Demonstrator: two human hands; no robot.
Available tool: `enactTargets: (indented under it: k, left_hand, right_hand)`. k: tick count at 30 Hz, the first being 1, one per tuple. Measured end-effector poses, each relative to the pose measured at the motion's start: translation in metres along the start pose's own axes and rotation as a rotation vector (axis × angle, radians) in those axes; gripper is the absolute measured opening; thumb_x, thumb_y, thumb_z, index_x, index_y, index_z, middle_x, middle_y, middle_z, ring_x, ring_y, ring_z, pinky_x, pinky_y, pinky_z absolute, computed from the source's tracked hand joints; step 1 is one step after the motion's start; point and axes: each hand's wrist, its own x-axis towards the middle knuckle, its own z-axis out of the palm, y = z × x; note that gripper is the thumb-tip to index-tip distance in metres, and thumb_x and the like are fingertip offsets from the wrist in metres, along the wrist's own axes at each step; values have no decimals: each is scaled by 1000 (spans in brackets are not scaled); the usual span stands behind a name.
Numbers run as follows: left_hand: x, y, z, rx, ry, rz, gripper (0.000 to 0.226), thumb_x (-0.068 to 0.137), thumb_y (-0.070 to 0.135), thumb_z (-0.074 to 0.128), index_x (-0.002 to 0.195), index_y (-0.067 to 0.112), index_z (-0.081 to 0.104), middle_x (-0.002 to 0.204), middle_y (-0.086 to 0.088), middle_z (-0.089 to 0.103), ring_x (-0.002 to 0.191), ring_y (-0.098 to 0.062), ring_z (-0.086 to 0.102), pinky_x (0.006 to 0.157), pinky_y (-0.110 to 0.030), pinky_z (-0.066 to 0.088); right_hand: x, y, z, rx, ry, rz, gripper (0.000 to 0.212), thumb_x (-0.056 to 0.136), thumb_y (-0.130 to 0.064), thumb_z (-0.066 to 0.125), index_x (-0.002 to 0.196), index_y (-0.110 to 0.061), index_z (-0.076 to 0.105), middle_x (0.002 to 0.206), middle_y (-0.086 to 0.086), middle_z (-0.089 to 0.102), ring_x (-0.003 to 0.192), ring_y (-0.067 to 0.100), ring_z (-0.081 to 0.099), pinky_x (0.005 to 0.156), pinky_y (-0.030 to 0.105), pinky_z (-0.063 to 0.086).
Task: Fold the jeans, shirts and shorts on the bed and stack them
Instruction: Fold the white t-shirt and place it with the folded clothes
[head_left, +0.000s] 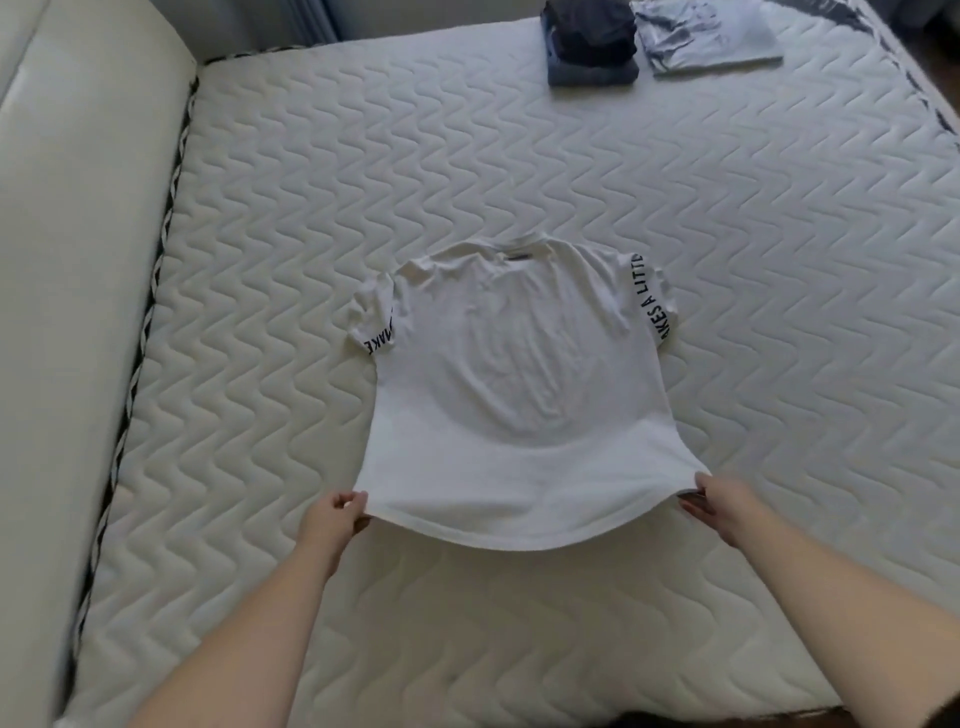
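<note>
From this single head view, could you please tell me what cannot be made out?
- White T-shirt: front print hidden, lying face down; sleeve lettering partly folded under.
- Dark folded stack: top cut by frame edge; garment types unclear.
- Pale folded shirt: pattern blurred, cut off.
- Left hand, right hand: fingers under hem hidden.

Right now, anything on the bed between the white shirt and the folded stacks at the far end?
Nothing visible. Both hands, left and right, pinch the hem corners of the white shirt. Only bare mattress lies between it and the dark folded pile and the light folded shirt.
</note>
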Motion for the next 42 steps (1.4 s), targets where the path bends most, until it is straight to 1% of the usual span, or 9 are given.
enactTargets:
  k: [2,4,10,15,21,30,34,37,42]
  left_hand:
    - [-3,-9,1,-22,74,-10,24,93,-2,59,116,-1,53,93,-21,59,55,-15,65,49,-18,55]
    - [-6,-24,0,-63,115,-56,33,94,-2,56,124,7,46,98,-24,59,61,-24,64,45,-21,55]
    - [-13,-88,-1,-73,111,-226,22,103,14,45,120,0,48,107,-21,60,75,-21,63,48,-25,56]
    - [-14,-145,-3,-1,185,-301,30,101,19,52,122,-3,55,77,-8,55,59,-15,52,45,-20,48]
    - [-18,-210,6,78,218,-312,33,99,11,54,127,-7,51,73,-8,53,63,-12,51,37,-11,43]
    - [-17,-293,-13,314,243,-371,27,98,11,54,117,-8,60,71,-13,50,58,-22,40,62,-31,35]
    - [-19,-311,-19,451,199,-350,25,96,12,59,112,-6,65,85,-27,62,69,-33,51,74,-43,46]
    - [-24,-321,-17,543,159,-383,24,96,12,59,115,0,66,109,-37,62,102,-59,56,93,-59,47]
    - [-35,-331,-13,624,135,-357,24,92,16,65,111,0,67,103,-25,69,101,-43,62,94,-51,49]
  right_hand:
    - [1,6,-6,-30,30,-1,32,99,-4,46,128,8,49,88,16,60,69,23,59,38,23,52]
    - [3,19,-18,-71,77,1,32,97,-5,48,126,9,51,88,16,60,67,23,61,39,23,53]
    - [12,69,-58,-167,98,30,39,100,-13,53,137,0,46,83,3,54,69,14,54,61,28,45]
    - [35,107,-88,-229,159,-13,41,97,-9,58,134,6,50,104,12,56,95,23,53,92,36,46]
    - [62,161,-116,-282,133,30,39,96,-10,60,132,1,51,108,12,58,100,22,55,94,38,44]
    - [85,215,-154,-448,237,88,45,90,-19,71,131,-6,58,130,22,57,123,38,52,105,43,43]
    - [91,228,-166,-538,299,64,35,86,-21,75,118,-8,68,119,20,64,114,39,56,102,46,45]
    - [98,238,-170,-577,341,61,30,86,-18,74,114,-7,69,118,19,65,112,40,55,98,43,44]
    - [109,244,-172,-653,353,112,28,90,-13,69,115,-2,66,120,24,62,113,43,53,103,48,43]
